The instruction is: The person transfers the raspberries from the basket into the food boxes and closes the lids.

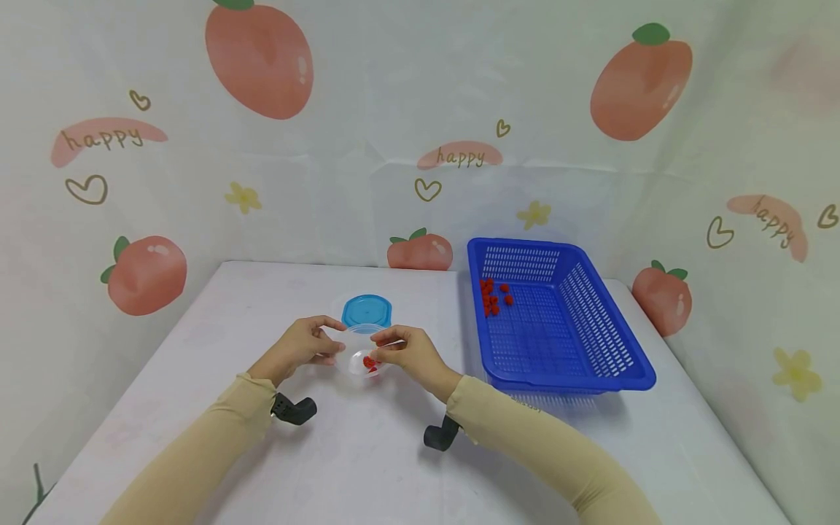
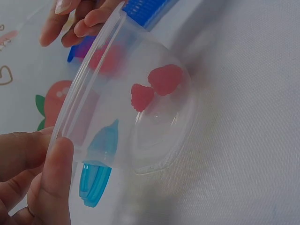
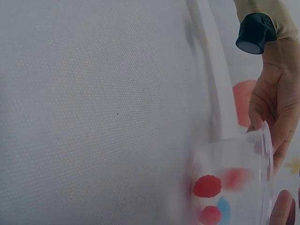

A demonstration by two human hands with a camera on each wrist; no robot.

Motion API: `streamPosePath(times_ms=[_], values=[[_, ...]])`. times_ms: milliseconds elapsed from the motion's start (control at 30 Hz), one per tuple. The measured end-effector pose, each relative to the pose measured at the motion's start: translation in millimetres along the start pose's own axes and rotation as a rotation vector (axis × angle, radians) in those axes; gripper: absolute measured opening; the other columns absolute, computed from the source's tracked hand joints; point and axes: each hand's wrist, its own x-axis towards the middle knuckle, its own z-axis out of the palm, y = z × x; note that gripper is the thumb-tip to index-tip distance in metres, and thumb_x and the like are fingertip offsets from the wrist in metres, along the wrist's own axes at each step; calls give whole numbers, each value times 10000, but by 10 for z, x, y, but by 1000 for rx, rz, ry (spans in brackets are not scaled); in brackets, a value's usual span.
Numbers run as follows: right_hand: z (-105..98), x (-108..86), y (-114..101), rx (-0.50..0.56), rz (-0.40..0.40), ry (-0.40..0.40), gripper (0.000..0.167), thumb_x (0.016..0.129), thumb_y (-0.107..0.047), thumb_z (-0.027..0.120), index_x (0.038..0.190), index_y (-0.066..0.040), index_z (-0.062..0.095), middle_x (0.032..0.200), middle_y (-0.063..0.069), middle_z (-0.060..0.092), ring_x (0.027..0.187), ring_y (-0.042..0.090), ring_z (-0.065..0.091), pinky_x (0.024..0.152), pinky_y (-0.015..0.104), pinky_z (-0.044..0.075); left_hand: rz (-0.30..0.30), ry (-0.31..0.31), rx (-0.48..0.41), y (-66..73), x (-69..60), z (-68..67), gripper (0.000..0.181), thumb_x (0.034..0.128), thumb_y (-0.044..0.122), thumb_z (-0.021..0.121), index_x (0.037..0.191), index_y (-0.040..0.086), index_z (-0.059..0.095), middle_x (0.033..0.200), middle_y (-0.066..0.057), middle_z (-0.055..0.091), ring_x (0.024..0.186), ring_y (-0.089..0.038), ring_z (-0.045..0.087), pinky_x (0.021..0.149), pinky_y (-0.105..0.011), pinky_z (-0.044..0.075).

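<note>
A clear plastic bowl (image 1: 354, 362) is held just above the table, its rim pinched between the left hand's (image 1: 305, 346) thumb and fingers (image 2: 54, 173). Two red raspberries lie inside, one larger (image 2: 165, 79) and one smaller (image 2: 142, 97). A third, blurred raspberry (image 2: 107, 59) shows within the bowl's outline, apart from the right hand. The right hand (image 1: 413, 354) is at the bowl's right side, its fingers (image 2: 91, 18) loosely bent over the opening with nothing seen between them. Behind the bowl lies a blue lid (image 1: 366, 310).
To the right stands a blue slatted basket (image 1: 564, 383), with several red raspberries (image 1: 494, 300) along its left side. Printed cloth (image 1: 354, 146) hangs behind the white table (image 1: 367, 467). Black wrist mounts (image 1: 294, 410) hang under both forearms.
</note>
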Motion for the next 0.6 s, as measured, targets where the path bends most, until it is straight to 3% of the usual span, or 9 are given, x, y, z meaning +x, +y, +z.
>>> streamPosePath(times_ms=[600], values=[[-21,-22,-26,12,5,5,310,861,-149,731,1150,-46,679,1143,127,680,913,159,666,903,341,549,4,-6,-16,-3,-1,-3,495,839,60,732,1292,4,541,741,-57,557,610,-132,604,624,-240,579]])
